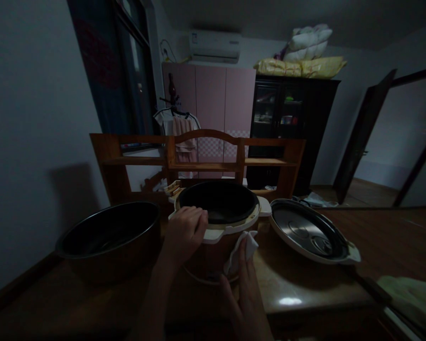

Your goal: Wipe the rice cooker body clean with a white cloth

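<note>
Standing upright toward the back edge of the desk (298, 279), the electric cooker (213, 255) has its open mouth facing straight up, its dark hollow ringed by a pale rim, and one pale lug of that rim juts to the right. The left hand (186, 229) is clenched over the near-left part of the rim, fingers curled onto its top. The right hand (246, 293) comes up from below and grasps a bunched white cloth (243, 248), pressing it against the cooker's reddish front wall just under the rim. The room is dim: the cooker's base is lost in shadow behind both forearms, and any panel on its front cannot be made out. A dark inner pot (110, 234) sits just beside it toward the desk's left edge, mouth up. On the right the cooker lid (308, 232) lies inverted, its metal underside showing, tilted and nearly touching the lug. A pale green cloth (412, 293) lies at the desk's right front corner, cut off by the frame. Behind the cooker a wooden shelf unit (199, 166) runs along the back edge.
</note>
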{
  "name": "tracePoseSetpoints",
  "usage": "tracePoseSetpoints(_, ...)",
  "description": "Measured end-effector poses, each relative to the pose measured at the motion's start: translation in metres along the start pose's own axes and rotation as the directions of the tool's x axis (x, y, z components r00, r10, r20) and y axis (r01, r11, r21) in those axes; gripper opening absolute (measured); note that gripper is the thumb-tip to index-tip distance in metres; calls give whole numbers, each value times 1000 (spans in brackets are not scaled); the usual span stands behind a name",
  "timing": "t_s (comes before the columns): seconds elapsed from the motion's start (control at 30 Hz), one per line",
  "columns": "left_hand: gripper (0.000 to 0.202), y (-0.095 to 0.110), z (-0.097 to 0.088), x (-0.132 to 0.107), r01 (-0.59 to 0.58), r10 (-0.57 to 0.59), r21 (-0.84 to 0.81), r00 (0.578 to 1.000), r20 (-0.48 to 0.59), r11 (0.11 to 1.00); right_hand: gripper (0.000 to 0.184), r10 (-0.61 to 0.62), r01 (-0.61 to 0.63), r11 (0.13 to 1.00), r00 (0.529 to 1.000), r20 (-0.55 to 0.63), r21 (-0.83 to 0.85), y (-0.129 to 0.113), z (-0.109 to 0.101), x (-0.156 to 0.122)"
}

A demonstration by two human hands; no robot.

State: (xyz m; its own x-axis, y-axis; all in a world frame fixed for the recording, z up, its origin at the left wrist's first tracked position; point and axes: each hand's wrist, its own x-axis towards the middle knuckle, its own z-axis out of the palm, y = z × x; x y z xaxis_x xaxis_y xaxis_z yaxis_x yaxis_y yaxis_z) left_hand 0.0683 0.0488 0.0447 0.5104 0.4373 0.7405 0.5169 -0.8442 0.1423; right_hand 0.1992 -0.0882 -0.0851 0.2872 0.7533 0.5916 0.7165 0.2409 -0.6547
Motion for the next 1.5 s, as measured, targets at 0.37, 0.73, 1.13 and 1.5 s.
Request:
tracePoseSetpoints(0.37,35,0,0,0,-6,6,-1,1000,-8,1000,73,58,-49,995,993,-99,91,-12,-21,21)
tracePoseSetpoints(0.73,37,1,-1,0,7,-7,-7,1000,-10,1000,70,-14,16,1000,996,-93,23,-16,-22,36)
tracePoseSetpoints(1.13,38,0,-1,-1,9,-9,-3,1000,11,1000,71,-22,22,1000,997,-75,-9,-11,-16,28)
tracePoseSetpoints(1.5,39,-2,1,1,16,-15,-17,1000,10,1000,73,3,-3,1000,999,-47,-2,-8,-11,20)
